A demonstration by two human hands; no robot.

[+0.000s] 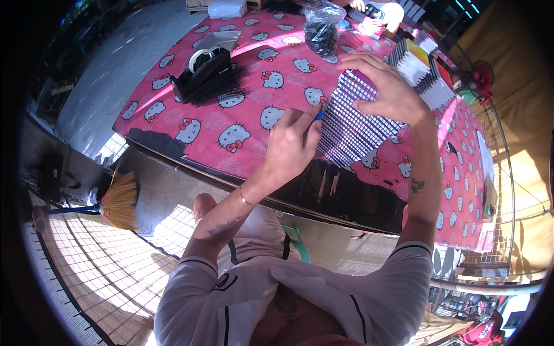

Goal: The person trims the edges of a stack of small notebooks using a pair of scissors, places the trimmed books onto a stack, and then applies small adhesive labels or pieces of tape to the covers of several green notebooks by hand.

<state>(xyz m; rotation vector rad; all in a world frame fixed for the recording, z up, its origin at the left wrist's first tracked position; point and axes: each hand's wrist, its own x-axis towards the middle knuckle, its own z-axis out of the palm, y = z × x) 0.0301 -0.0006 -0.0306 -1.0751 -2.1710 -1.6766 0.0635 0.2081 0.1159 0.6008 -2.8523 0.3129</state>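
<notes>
My left hand (291, 141) is closed around a small blue tool (319, 116) with a thin dark tip; its exact kind cannot be made out. The tip points at the side of a stack of spiral-bound notebooks (359, 124), whose black coils and white page edges show in rows. My right hand (392, 89) spreads over the stack's far right side, thumb and fingers apart, gripping it. The stack rests near the front edge of a table with a pink cartoon-cat cover (254, 167).
A black tape dispenser (202, 72) stands at the left beside loose black binding coils (222, 92). Behind are a clear bag of black coils (322, 36) and another person (384, 12). More notebook stacks (412, 63) and a red fan (482, 78) are at the right; a broom (120, 199) is at the left.
</notes>
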